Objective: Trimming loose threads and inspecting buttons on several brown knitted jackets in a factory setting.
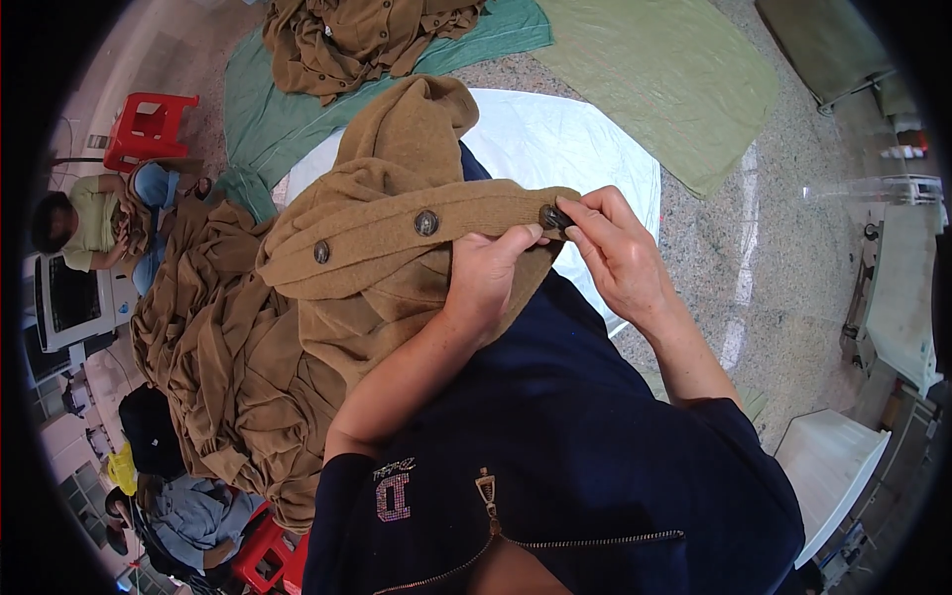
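A brown knitted cardigan [377,253] lies across my lap, with its ribbed button band stretched from left to right. Two dark round buttons, a left button [321,252] and a middle button [426,223], show along the band. My left hand [486,278] is closed on the band, its thumb on top beside the end button. At the band's right end, my right hand [625,258] pinches the edge around a dark end button [555,217] between thumb and fingers. The fingertips partly cover that button, and the cloth beneath my left hand is hidden.
A large heap of brown garments [228,347] is at my left. More brown cardigans [357,45] lie on a green sheet [248,109] ahead. A white sheet [595,149] covers the floor before me. Far left, a person [94,218] sits near a red stool [149,129].
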`<state>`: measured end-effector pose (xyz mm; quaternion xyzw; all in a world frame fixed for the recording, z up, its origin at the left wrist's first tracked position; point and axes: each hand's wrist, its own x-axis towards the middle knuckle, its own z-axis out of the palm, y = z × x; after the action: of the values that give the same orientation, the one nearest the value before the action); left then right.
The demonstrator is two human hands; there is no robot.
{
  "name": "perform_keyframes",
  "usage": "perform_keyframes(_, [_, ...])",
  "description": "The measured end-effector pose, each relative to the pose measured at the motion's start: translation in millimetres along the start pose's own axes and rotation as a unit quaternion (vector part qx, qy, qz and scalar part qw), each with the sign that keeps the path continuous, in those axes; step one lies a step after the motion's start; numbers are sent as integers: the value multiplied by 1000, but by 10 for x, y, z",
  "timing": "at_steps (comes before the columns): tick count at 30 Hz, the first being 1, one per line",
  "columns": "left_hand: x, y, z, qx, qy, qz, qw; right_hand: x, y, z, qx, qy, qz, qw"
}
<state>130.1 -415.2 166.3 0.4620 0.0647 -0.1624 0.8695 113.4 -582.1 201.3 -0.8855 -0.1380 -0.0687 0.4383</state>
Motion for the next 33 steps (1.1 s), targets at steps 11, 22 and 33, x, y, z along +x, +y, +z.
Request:
perform_keyframes(11, [30,-27,-62,-68,-14,-8,998,-14,27,-10,-4,-4,11,1000])
perform_keyframes(22, [32,-50,-110,-68,-44,-13,997,1,46,4,-16,3,-26,1000])
perform_keyframes(33, [47,-95,-166,-70,-42,-33,996,4,54,-36,-72,0,-79,994])
